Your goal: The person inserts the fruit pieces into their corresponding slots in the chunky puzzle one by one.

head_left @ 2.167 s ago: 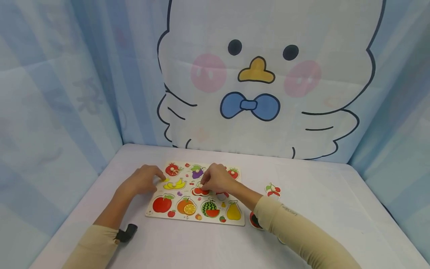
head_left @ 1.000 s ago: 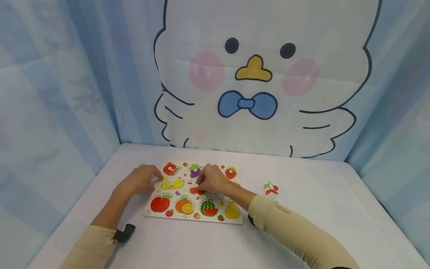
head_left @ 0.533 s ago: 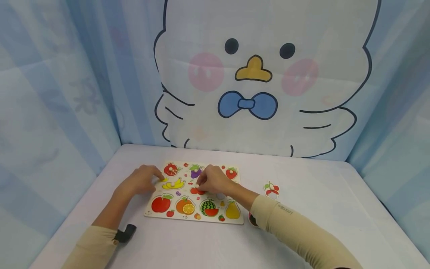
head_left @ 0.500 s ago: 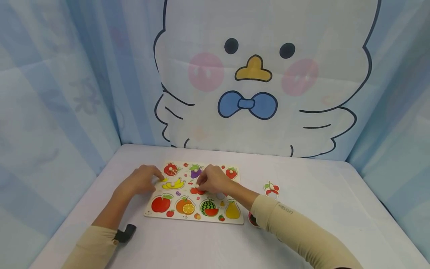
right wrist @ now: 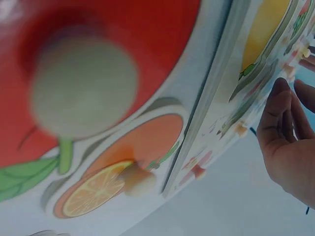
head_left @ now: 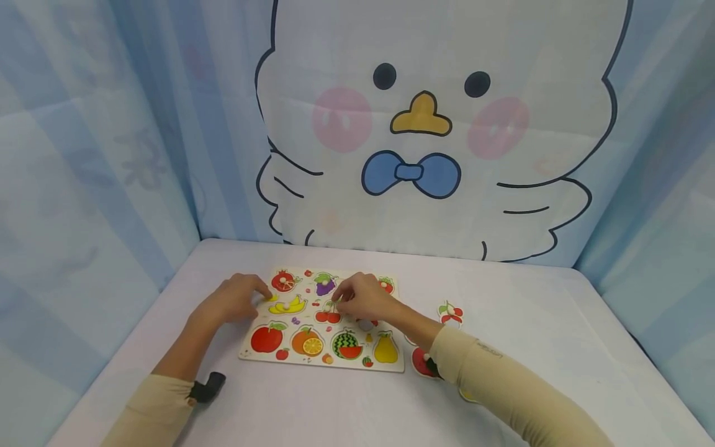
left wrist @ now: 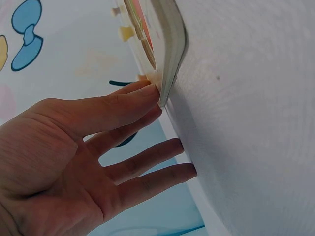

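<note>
A fruit puzzle board point(head_left: 262, 355) lies on the table, carrying several knobbed fruit pieces. My left hand point(head_left: 236, 297) steadies its left side, index finger on top and thumb at the edge. In the left wrist view the thumb point(left wrist: 113, 109) presses the board's edge, the other fingers spread. Over the board's middle is my right hand point(head_left: 365, 299), fingertips just beside the cherry piece point(head_left: 328, 316). The right wrist view shows a gap between thumb and index finger. Near the hand are the grape piece point(head_left: 324, 284) and watermelon piece point(head_left: 347, 345).
Loose fruit pieces lie right of the board: a red-and-green one point(head_left: 450, 313), a red one point(head_left: 422, 363) and a yellow one point(head_left: 468, 395), partly behind the right sleeve. A loose orange piece point(right wrist: 98, 194) shows up close in the right wrist view. Printed curtains enclose the table.
My right hand has drawn back slightly to the right from the cherry piece, which now shows almost whole on the board. The left hand stays at the board's left edge.
</note>
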The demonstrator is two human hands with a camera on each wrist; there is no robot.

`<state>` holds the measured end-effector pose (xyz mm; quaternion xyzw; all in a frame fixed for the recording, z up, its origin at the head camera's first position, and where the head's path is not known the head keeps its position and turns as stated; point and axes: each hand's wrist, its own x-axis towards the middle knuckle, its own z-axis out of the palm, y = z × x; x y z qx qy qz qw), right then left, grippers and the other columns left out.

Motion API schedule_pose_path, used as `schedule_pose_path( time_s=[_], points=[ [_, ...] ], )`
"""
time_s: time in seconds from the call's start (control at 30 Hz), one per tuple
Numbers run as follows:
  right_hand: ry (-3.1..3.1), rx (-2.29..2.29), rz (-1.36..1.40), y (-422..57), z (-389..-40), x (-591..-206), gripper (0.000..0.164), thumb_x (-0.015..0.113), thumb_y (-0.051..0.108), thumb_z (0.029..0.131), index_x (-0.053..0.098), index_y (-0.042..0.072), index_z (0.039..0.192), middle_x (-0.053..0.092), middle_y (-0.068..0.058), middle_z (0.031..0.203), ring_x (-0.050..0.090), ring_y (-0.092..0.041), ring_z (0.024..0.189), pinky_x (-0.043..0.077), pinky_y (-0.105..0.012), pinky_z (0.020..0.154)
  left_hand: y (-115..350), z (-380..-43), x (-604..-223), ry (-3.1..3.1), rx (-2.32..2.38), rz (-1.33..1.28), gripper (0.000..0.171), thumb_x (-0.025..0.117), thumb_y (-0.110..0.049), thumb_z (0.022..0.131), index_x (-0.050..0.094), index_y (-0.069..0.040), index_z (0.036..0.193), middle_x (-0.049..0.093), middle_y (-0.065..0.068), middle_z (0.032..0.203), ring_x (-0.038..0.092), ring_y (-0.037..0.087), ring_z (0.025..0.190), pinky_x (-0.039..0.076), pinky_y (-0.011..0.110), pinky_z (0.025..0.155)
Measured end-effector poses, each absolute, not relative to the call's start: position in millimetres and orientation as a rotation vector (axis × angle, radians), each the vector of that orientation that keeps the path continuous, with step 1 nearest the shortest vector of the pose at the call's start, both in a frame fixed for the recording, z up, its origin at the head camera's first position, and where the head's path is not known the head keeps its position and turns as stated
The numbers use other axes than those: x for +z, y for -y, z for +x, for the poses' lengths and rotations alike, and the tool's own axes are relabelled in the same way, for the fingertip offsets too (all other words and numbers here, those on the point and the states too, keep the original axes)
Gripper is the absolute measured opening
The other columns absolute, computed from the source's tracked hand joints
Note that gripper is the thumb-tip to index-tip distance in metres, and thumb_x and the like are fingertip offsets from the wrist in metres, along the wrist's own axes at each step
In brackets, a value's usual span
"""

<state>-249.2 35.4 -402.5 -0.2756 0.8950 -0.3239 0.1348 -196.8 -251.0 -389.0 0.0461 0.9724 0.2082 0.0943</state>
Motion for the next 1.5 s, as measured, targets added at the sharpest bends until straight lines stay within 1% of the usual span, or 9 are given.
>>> schedule_pose_path(
  time_s=[0.17, 0.4, 0.57, 0.73, 0.93, 1.2, 1.3, 1.47, 1.5],
  points=[
    [-2.634, -0.920, -0.807, -47.5, -249.6, -399.6, 0.013, 0.076, 0.013, 0.093, 0.081, 0.012, 0.104, 0.074, 0.002, 0.089, 0.064, -0.011, 0.075, 0.055, -0.022, 0.066, 251.6, -197.6, -390.9, -2.875, 0.622, 0.120, 0.042, 0.081, 0.001, 0.084, 0.073, -0.003, 0.125, 0.063, 0.024, 0.136, 0.053, 0.043, 0.126, 0.051, 0.060, 0.108],
    [-2.653, -0.923, -0.743, -64.5, -249.1, -398.9, 0.010, 0.077, 0.013, 0.092, 0.081, 0.012, 0.102, 0.072, 0.002, 0.090, 0.061, -0.013, 0.076, 0.055, -0.023, 0.062, 252.2, -197.3, -392.0, -2.871, 0.623, 0.120, 0.042, 0.081, 0.000, 0.084, 0.073, -0.003, 0.126, 0.062, 0.024, 0.137, 0.052, 0.044, 0.127, 0.051, 0.060, 0.107],
    [-2.661, -0.932, -0.691, -77.0, -247.2, -399.2, 0.011, 0.078, 0.014, 0.092, 0.082, 0.013, 0.103, 0.072, 0.003, 0.091, 0.063, -0.013, 0.077, 0.056, -0.022, 0.065, 252.3, -197.6, -392.6, -2.871, 0.621, 0.122, 0.043, 0.081, 0.000, 0.084, 0.073, -0.003, 0.126, 0.062, 0.024, 0.137, 0.051, 0.044, 0.128, 0.051, 0.060, 0.107],
    [-2.672, -0.944, -0.644, -91.2, -245.7, -398.4, 0.011, 0.078, 0.014, 0.092, 0.081, 0.014, 0.103, 0.072, 0.003, 0.089, 0.063, -0.014, 0.074, 0.056, -0.024, 0.064, 252.5, -198.0, -393.6, -2.870, 0.624, 0.122, 0.043, 0.081, 0.000, 0.084, 0.073, -0.003, 0.126, 0.061, 0.025, 0.138, 0.050, 0.046, 0.129, 0.051, 0.061, 0.107],
    [-2.701, -0.933, -0.610, -112.9, -246.4, -395.6, 0.009, 0.077, 0.013, 0.092, 0.080, 0.014, 0.101, 0.072, 0.003, 0.090, 0.061, -0.016, 0.078, 0.054, -0.025, 0.065, 251.6, -197.4, -392.4, -2.873, 0.615, 0.127, 0.042, 0.081, 0.001, 0.084, 0.073, -0.003, 0.125, 0.062, 0.025, 0.137, 0.050, 0.046, 0.130, 0.050, 0.062, 0.107],
    [-2.760, -0.878, -0.495, -142.2, -249.8, -395.5, 0.012, 0.078, 0.017, 0.092, 0.081, 0.016, 0.104, 0.074, 0.004, 0.093, 0.061, -0.016, 0.080, 0.055, -0.026, 0.067, 252.1, -196.9, -391.7, -2.870, 0.609, 0.129, 0.042, 0.081, 0.001, 0.084, 0.073, -0.002, 0.125, 0.062, 0.025, 0.136, 0.052, 0.045, 0.127, 0.051, 0.061, 0.107],
    [-2.780, -0.868, -0.431, -153.9, -250.7, -395.4, 0.013, 0.077, 0.018, 0.093, 0.081, 0.017, 0.106, 0.074, 0.003, 0.094, 0.060, -0.018, 0.080, 0.055, -0.027, 0.064, 252.6, -197.6, -392.4, -2.871, 0.608, 0.127, 0.042, 0.082, 0.001, 0.083, 0.073, -0.002, 0.125, 0.062, 0.025, 0.136, 0.052, 0.046, 0.127, 0.051, 0.061, 0.106],
    [-2.807, -0.857, -0.357, -174.3, -252.3, -397.2, 0.016, 0.077, 0.018, 0.093, 0.080, 0.015, 0.109, 0.072, -0.001, 0.096, 0.059, -0.020, 0.079, 0.056, -0.028, 0.060, 251.6, -198.0, -392.2, -2.868, 0.607, 0.123, 0.042, 0.082, 0.000, 0.083, 0.073, -0.003, 0.125, 0.062, 0.025, 0.137, 0.051, 0.046, 0.129, 0.050, 0.062, 0.107],
    [-2.812, -0.855, -0.350, -178.3, -252.4, -397.5, 0.017, 0.077, 0.018, 0.094, 0.080, 0.015, 0.110, 0.072, -0.001, 0.097, 0.059, -0.020, 0.080, 0.056, -0.027, 0.061, 251.4, -198.1, -392.1, -2.867, 0.607, 0.123, 0.042, 0.082, 0.000, 0.083, 0.073, -0.003, 0.125, 0.062, 0.025, 0.137, 0.051, 0.046, 0.129, 0.050, 0.062, 0.108]
  ],
)
